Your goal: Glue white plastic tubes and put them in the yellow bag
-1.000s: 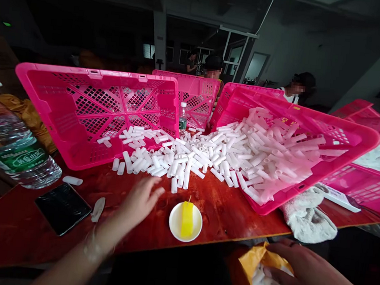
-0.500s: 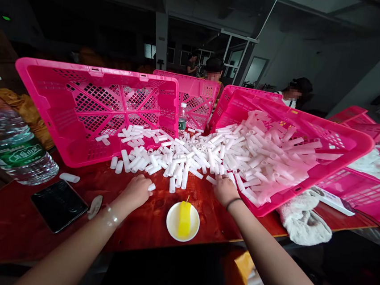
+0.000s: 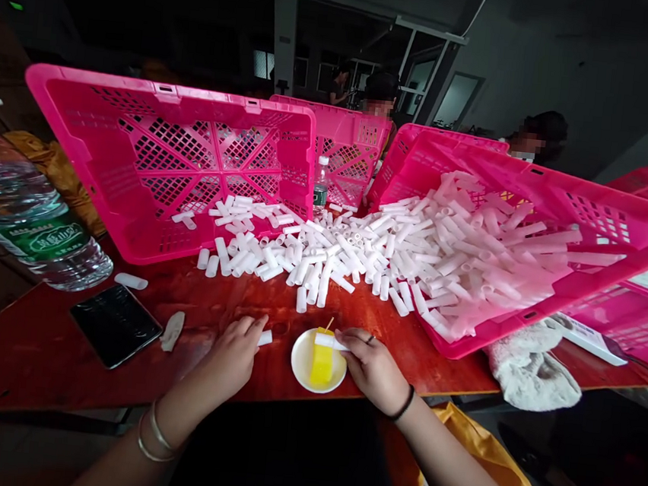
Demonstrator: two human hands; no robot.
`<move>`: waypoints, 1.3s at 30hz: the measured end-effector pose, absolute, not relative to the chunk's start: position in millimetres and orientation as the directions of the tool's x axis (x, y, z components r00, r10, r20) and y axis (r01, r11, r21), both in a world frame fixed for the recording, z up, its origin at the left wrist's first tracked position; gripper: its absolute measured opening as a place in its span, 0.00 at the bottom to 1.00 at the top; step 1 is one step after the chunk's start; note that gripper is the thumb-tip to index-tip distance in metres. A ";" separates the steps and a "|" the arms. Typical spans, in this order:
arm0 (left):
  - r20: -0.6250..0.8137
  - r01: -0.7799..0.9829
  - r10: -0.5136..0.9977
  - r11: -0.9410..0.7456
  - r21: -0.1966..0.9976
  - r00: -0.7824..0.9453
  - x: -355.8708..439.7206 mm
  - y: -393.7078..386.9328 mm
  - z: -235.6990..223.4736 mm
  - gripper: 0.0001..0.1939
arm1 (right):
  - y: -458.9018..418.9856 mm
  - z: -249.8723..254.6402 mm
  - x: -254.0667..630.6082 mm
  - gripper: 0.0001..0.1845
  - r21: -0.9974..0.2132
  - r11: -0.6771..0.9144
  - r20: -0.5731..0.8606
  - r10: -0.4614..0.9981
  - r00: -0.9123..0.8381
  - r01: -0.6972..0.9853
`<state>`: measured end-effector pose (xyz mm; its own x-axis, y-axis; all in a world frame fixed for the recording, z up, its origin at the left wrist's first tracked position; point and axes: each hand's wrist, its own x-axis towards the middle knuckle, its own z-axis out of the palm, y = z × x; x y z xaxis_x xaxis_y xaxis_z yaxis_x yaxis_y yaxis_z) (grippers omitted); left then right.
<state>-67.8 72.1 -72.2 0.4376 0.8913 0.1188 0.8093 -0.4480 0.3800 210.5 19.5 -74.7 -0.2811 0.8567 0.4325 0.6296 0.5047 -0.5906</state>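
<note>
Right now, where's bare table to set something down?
Front-left table, nearer than the phone; a strip between tube pile and dish; a small patch between right hand and right crate. Crowded: the back, tubes reaching into left crate.

Two white tubes (image 3: 265, 337) (image 3: 327, 341) point sideways above the table (image 3: 374, 318).

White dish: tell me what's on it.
A yellow block with a stick. The tube in the right hand partly covers it; the dish beneath the block is hidden.
</note>
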 end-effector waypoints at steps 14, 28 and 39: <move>0.158 0.501 0.816 -0.481 0.720 0.556 -15.8 40.9 -78.1 0.46 | 4.9 -74.0 215.5 0.09 -0.690 0.545 0.431 0.838 -0.335 0.476; 0.130 0.465 0.825 -0.432 0.773 0.550 -18.4 43.9 -80.1 0.43 | -14.6 -72.6 210.7 0.17 -0.843 0.349 0.283 0.935 -0.213 0.409; 0.087 0.459 0.828 -0.391 0.798 0.554 -17.1 42.6 -68.0 0.44 | -19.2 -80.5 208.7 0.14 -0.802 0.365 0.331 0.930 -0.158 0.472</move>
